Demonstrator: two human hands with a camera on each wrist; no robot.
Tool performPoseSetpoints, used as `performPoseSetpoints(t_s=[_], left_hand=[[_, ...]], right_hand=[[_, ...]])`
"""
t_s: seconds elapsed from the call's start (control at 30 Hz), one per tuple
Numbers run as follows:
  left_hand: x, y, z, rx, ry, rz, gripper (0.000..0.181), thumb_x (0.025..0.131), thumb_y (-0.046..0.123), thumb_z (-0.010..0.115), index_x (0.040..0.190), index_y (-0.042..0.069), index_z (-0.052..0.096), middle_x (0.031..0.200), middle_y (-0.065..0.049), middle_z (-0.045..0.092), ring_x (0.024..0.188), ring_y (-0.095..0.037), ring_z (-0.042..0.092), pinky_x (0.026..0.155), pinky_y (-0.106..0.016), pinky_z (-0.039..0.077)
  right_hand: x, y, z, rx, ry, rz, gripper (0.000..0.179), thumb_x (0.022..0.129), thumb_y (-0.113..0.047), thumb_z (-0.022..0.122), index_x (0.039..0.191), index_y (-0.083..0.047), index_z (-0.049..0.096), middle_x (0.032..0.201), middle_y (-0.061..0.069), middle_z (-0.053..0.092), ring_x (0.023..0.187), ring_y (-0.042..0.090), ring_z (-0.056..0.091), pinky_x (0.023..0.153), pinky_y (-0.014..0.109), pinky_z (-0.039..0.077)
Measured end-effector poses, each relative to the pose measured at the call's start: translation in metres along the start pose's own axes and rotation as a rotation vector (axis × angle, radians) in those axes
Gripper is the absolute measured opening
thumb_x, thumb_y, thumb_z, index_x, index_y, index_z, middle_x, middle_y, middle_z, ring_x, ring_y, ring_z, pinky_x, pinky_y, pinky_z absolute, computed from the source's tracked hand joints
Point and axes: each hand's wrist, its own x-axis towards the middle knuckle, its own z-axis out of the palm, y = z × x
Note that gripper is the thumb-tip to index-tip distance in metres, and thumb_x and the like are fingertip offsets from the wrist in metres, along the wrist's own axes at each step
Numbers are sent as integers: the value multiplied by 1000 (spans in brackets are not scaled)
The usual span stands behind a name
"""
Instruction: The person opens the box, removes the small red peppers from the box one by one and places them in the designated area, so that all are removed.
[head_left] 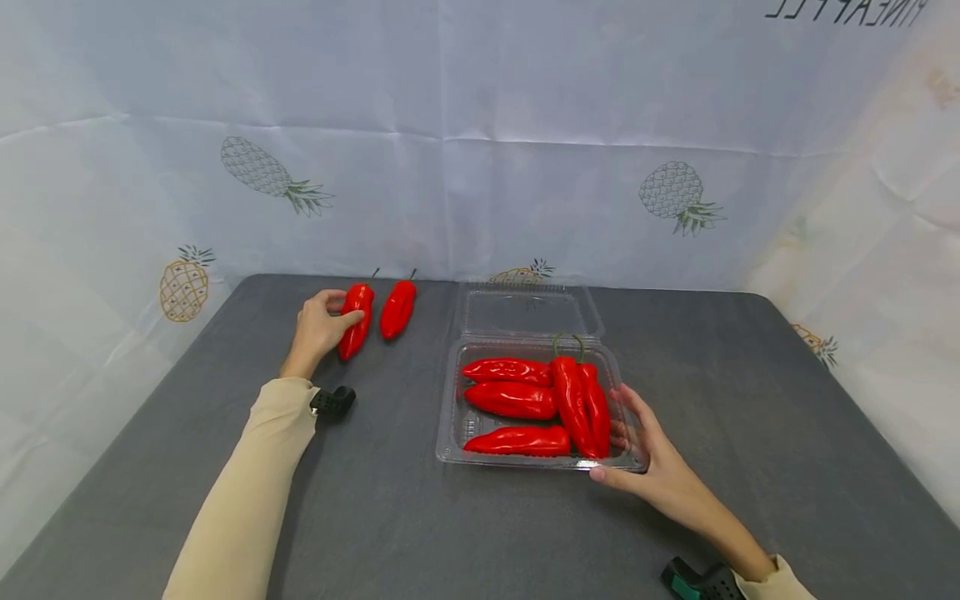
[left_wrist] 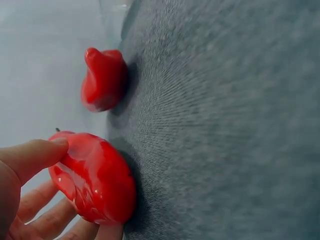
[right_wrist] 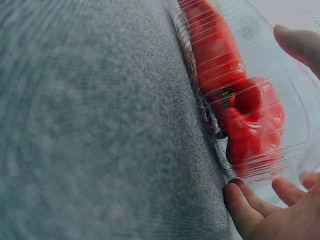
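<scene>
At the back left, my left hand (head_left: 321, 327) pinches a red chili pepper (head_left: 356, 321) between thumb and fingers. The left wrist view shows the thumb on the pepper's (left_wrist: 100, 182) near side and the fingers beneath it. Beside it lies another red pepper (head_left: 398, 309) on the table. My right hand (head_left: 660, 467) holds the front right corner of a clear plastic container (head_left: 447, 433), thumb at the front rim and fingers along the side wall. Several red peppers (head_left: 513, 400) lie inside, some crosswise, and two lengthwise at the right.
The container's hinged lid (head_left: 528, 310) lies folded back behind it. A grey cloth-covered table (head_left: 360, 517) spreads around, with a white pineapple-print curtain (head_left: 480, 208) hanging behind and at both sides.
</scene>
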Motion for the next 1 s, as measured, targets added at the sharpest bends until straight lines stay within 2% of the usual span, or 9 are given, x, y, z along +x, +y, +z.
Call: performPoseSetpoints(t_s=[0.27,0.47,0.7,1.0], left_hand=[[15,3,1,32,-39,-39,58,98,24,59,147,0,40,143,-29,49,129,-45,46,99,-53,50],[23,6,4,35,-32,-72,58,98,24,59,147,1,40,143,-29,49,130,-44,45,99,-53,51],[29,6,9,33,-13,-80,56,98,25,60,146,2,42,143,-28,49,138,-43,33,103,-53,48],[31,8,9,75,-32,-75,55,98,27,59,144,1,43,143,-28,50,137,-44,34,105,-53,45]], right_hand=[[1,0,0,-3,2,2,104,84,-16,78,158,-10,5,160,22,19,136,52,41,93,9,44],[1,1,1,1,2,4,104,84,-16,78,158,-10,6,161,22,19,136,51,41,94,9,44],[1,1,1,-7,1,9,104,84,-17,78,159,-11,6,161,21,19,137,51,41,94,10,44],[1,1,1,-14,4,23,105,84,-19,79,158,-11,6,161,21,18,137,50,41,93,9,43]])
